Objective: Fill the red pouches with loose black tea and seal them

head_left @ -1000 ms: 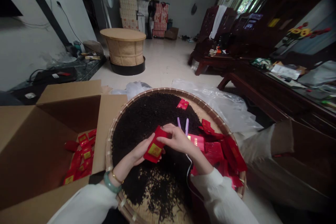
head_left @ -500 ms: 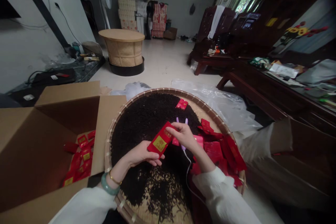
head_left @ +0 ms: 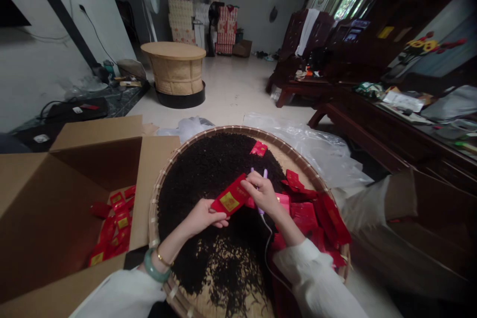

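Between my hands is a red packet (head_left: 230, 200) with a gold square on its front, held tilted above the tray. My left hand (head_left: 204, 217) pinches its lower left end, thumb on top. At the upper right end, my right hand (head_left: 262, 192) is closed on the packet's edge. Beneath lies a broad heap of dark dried tea leaves (head_left: 197, 169) in a round woven bamboo tray (head_left: 316, 171). A lilac two-pronged tool (head_left: 265, 174) with a white cord lies by my right hand, partly hidden. Several red packets (head_left: 303, 213) are piled on the tray's right side.
An open cardboard box (head_left: 156, 169) at the left contains several red packets (head_left: 118, 221). One more packet (head_left: 258, 148) lies at the tray's far rim. Clear plastic sheeting (head_left: 309, 141) spreads behind the tray. A dark wooden table (head_left: 357, 119) stands at the right, a wicker drum-shaped stand (head_left: 178, 74) farther back.
The red packet has turned slightly toward level, still gripped at both ends. The fingers of my left hand have curled in more beneath it.
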Available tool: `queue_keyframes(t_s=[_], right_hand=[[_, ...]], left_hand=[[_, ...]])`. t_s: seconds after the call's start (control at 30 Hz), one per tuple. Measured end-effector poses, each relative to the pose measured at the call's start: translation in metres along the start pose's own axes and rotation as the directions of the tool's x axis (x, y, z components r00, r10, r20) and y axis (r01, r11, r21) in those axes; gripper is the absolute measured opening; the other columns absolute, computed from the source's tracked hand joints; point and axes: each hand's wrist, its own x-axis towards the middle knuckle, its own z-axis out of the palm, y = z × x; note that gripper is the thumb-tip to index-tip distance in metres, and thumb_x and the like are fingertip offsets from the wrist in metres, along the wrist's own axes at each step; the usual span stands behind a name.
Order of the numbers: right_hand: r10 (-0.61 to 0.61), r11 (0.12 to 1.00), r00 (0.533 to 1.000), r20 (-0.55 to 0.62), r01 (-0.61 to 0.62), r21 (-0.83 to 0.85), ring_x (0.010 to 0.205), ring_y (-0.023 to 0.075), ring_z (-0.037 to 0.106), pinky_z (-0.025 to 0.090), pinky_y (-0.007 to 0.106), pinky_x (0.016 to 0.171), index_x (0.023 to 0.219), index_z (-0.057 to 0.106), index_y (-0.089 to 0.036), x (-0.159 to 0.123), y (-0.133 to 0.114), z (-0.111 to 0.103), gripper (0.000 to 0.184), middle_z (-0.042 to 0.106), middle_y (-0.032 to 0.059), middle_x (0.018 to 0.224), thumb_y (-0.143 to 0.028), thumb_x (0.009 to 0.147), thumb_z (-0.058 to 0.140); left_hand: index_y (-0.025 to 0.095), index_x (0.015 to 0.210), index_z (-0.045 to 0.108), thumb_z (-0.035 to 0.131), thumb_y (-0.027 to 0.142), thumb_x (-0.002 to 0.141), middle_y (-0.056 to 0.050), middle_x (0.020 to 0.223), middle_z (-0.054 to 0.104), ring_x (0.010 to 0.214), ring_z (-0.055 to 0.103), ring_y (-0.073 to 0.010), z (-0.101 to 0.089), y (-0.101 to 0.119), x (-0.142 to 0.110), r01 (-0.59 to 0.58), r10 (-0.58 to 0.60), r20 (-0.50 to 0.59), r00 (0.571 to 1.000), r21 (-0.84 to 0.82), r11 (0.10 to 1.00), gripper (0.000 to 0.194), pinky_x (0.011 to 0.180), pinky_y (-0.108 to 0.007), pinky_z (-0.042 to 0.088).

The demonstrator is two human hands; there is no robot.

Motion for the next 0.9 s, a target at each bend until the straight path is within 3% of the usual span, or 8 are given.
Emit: queue_keyframes(t_s=[0.1, 0.2, 0.33, 0.43, 0.53, 0.63, 0.8, 0.9], right_hand=[[-0.055, 0.996, 0.995, 0.086, 0.061, -0.062, 0.067, 0.0168, 0.053, 0.042, 0.029, 0.067, 0.068, 0.058, -0.019, -0.002, -0.006, -0.004, 0.034, 0.057, 0.0029, 0.068, -0.046, 0.087, 0.052], [-0.055, 0.989, 0.978, 0.201, 0.081, -0.123, 0.063, 0.0157, 0.052, 0.041, 0.027, 0.061, 0.063, 0.054, -0.019, -0.003, -0.011, -0.004, 0.037, 0.054, 0.0018, 0.063, -0.040, 0.092, 0.045], [-0.122, 0.963, 0.943, 0.308, 0.188, -0.193, 0.077, 0.0182, 0.059, 0.045, 0.031, 0.073, 0.067, 0.058, -0.018, -0.004, -0.015, 0.000, 0.032, 0.062, 0.0062, 0.077, -0.033, 0.093, 0.045], [-0.145, 0.963, 0.947, 0.287, 0.202, -0.179, 0.095, 0.0210, 0.061, 0.047, 0.035, 0.083, 0.084, 0.064, -0.019, -0.007, -0.019, -0.001, 0.017, 0.066, 0.0100, 0.098, -0.028, 0.091, 0.052], [-0.152, 0.961, 0.962, 0.226, 0.198, -0.193, 0.102, 0.0232, 0.060, 0.046, 0.039, 0.088, 0.095, 0.065, -0.020, -0.010, -0.024, -0.008, 0.013, 0.067, 0.0102, 0.101, -0.027, 0.086, 0.060], [-0.127, 0.944, 0.948, 0.291, 0.206, -0.259, 0.095, 0.0230, 0.061, 0.047, 0.039, 0.084, 0.092, 0.065, -0.019, -0.012, -0.028, -0.012, 0.010, 0.067, 0.0112, 0.099, -0.025, 0.086, 0.059], [-0.094, 0.919, 0.887, 0.453, 0.253, -0.304, 0.093, 0.0225, 0.061, 0.047, 0.036, 0.083, 0.085, 0.064, -0.018, -0.013, -0.033, -0.007, 0.013, 0.066, 0.0119, 0.097, -0.023, 0.090, 0.053], [-0.121, 0.949, 0.902, 0.414, 0.227, -0.217, 0.094, 0.0211, 0.061, 0.047, 0.035, 0.084, 0.090, 0.064, -0.020, -0.014, -0.033, -0.002, 0.011, 0.067, 0.0095, 0.098, -0.023, 0.089, 0.054]], left_hand=[[0.011, 0.079, 0.067, 0.079, 0.026, 0.058, -0.004, 0.068, 0.071, 0.063, 0.065, -0.0175, 0.001, -0.001, 0.001, -0.068, 0.073, -0.045, 0.996, 0.102, 0.992, 0.029, 0.062, -0.028, 0.050], [0.010, 0.073, 0.068, 0.076, 0.023, 0.058, 0.001, 0.061, 0.067, 0.059, 0.058, -0.0146, 0.000, 0.001, 0.001, -0.129, 0.139, -0.023, 0.990, 0.240, 0.962, 0.022, 0.060, -0.025, 0.044], [0.011, 0.076, 0.069, 0.075, 0.022, 0.056, 0.002, 0.063, 0.067, 0.059, 0.056, -0.0136, 0.000, 0.003, 0.000, -0.139, 0.129, 0.063, 0.990, 0.202, 0.969, 0.024, 0.061, -0.024, 0.041], [0.012, 0.072, 0.069, 0.074, 0.019, 0.056, 0.003, 0.062, 0.066, 0.057, 0.055, -0.0128, 0.000, 0.003, -0.001, -0.139, 0.130, 0.061, 0.990, 0.172, 0.975, 0.019, 0.060, -0.024, 0.040], [0.012, 0.075, 0.070, 0.074, 0.019, 0.057, 0.001, 0.065, 0.069, 0.058, 0.057, -0.0140, 0.001, 0.000, 0.000, -0.156, 0.154, 0.024, 0.988, 0.160, 0.975, 0.019, 0.060, -0.025, 0.042], [0.013, 0.081, 0.071, 0.074, 0.020, 0.059, -0.001, 0.073, 0.072, 0.065, 0.061, -0.0166, 0.002, -0.001, 0.001, -0.188, 0.188, 0.017, 0.982, 0.167, 0.968, 0.023, 0.066, -0.027, 0.045], [0.014, 0.093, 0.069, 0.075, 0.024, 0.060, -0.002, 0.085, 0.073, 0.075, 0.063, -0.0186, 0.005, 0.001, -0.002, -0.213, 0.205, 0.063, 0.977, 0.170, 0.962, 0.035, 0.071, -0.029, 0.048], [0.013, 0.090, 0.068, 0.075, 0.028, 0.062, -0.003, 0.084, 0.073, 0.075, 0.063, -0.0192, 0.003, 0.003, -0.002, -0.211, 0.207, 0.040, 0.977, 0.159, 0.964, 0.032, 0.071, -0.029, 0.048]])
